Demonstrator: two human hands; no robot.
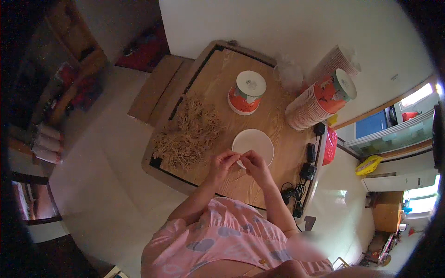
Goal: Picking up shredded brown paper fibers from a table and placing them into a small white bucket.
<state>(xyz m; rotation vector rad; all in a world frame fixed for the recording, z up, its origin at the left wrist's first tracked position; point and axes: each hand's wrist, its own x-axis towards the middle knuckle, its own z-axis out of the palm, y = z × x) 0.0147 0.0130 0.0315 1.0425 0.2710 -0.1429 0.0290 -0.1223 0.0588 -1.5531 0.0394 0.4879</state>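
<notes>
My left hand (224,163) and my right hand (257,167) meet over the near edge of a white round bowl (254,141). The fingertips of both are pinched together almost touching each other. Whatever lies between them is too small to make out; a thin pale strand may show just below. Left of the bowl spreads a loose heap of dry, tan, stringy roots or stems (190,134). Beyond the bowl stands an orange-and-white paper tub (244,101) with a white round top (251,83).
Tall nested stacks of paper tubs (308,109) lean at the table's right, beside a crumpled clear plastic bag (289,76). Black power adapters with cables (306,171) line the right edge. A cardboard box (157,88) lies past the wood-grain table's (213,69) left edge.
</notes>
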